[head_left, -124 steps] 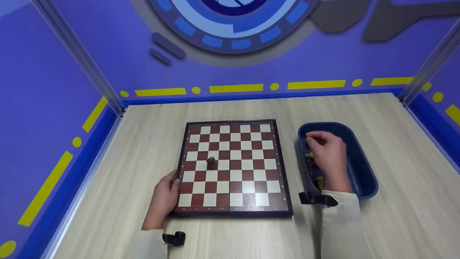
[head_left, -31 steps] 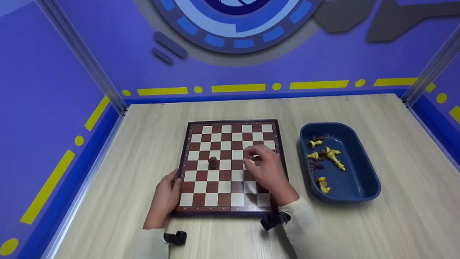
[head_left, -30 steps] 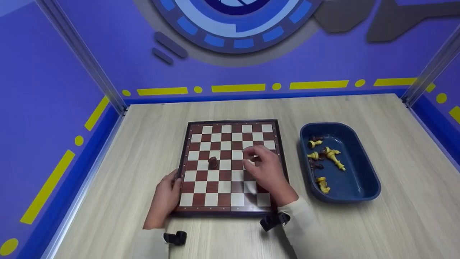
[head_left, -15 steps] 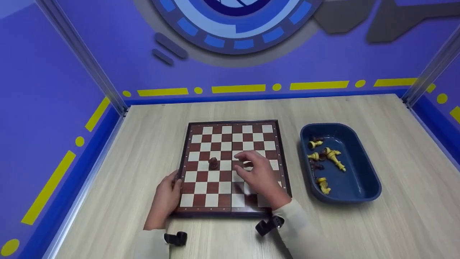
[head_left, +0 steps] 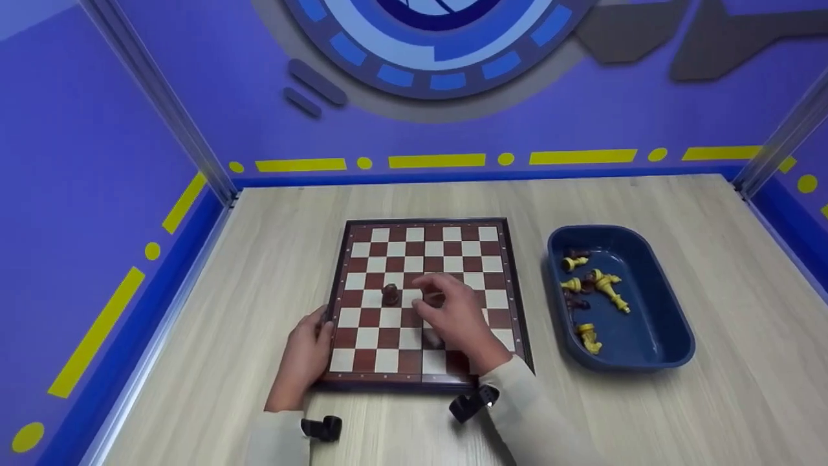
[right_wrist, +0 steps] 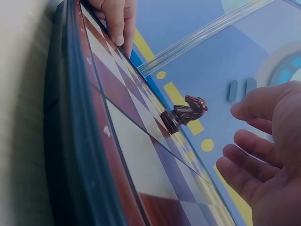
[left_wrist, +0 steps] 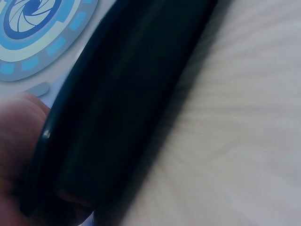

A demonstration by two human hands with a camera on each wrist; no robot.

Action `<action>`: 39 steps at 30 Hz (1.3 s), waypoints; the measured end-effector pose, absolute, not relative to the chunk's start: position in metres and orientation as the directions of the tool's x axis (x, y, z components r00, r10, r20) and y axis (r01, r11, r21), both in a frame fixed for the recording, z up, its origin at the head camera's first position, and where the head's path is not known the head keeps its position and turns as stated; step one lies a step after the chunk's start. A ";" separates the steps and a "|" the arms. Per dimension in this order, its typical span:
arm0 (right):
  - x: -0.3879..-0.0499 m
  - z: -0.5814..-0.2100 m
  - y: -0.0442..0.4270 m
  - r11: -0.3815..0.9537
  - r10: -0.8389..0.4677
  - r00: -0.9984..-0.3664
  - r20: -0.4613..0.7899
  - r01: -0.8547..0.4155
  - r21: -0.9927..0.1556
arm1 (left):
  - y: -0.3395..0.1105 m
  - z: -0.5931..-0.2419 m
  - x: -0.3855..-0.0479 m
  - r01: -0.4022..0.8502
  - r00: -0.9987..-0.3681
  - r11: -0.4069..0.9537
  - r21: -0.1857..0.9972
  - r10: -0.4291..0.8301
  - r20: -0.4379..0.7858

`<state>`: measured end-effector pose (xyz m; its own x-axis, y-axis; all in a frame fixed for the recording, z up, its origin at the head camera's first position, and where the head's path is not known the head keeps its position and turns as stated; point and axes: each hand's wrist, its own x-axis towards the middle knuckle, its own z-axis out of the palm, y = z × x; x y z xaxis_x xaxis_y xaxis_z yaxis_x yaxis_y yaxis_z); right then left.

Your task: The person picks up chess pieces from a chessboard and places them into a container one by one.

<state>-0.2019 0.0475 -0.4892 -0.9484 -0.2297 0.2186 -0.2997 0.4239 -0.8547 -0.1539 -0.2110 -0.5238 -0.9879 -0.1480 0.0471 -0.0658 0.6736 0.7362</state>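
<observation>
A dark brown chess knight (head_left: pixel 390 294) stands upright on the chessboard (head_left: pixel 378 357), left of its middle seam. In the right wrist view the knight (right_wrist: pixel 184 113) shows its horse head. Just to its right, above the board, my right hand (head_left: pixel 453 314) hovers with thumb and fingers apart. Nothing shows between those fingers, and the hand (right_wrist: pixel 268 146) does not touch the knight. My left hand (head_left: pixel 304 353) grips the board's left edge, thumb on the near side. The left wrist view shows mostly the board's dark side (left_wrist: pixel 117 94), with part of the hand (left_wrist: pixel 19 136) against it.
Right of the board stands a dark blue tray (head_left: pixel 679 353). Several yellow and dark brown chess pieces (head_left: pixel 608 291) lie in it, mostly along its left side. A purple-blue wall (head_left: pixel 446 139) closes off the back of the wooden table (head_left: pixel 284 239).
My right hand has come out of the tray and over the board, then drifted left towards the knight. The left hand has kept its place on the board's edge. The knight has not moved.
</observation>
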 end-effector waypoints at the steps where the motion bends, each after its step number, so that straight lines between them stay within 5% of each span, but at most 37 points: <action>1: -0.203 -0.489 0.046 0.423 -0.233 -0.951 0.205 -0.289 -0.859 | -0.211 -0.523 -0.154 -0.061 -0.988 0.673 0.737 -0.146 0.052; 39: -0.229 -0.492 0.003 0.480 -0.365 -0.913 0.182 -0.352 -0.803 | -0.212 -0.524 -0.153 -0.029 -0.988 0.673 0.739 -0.130 0.079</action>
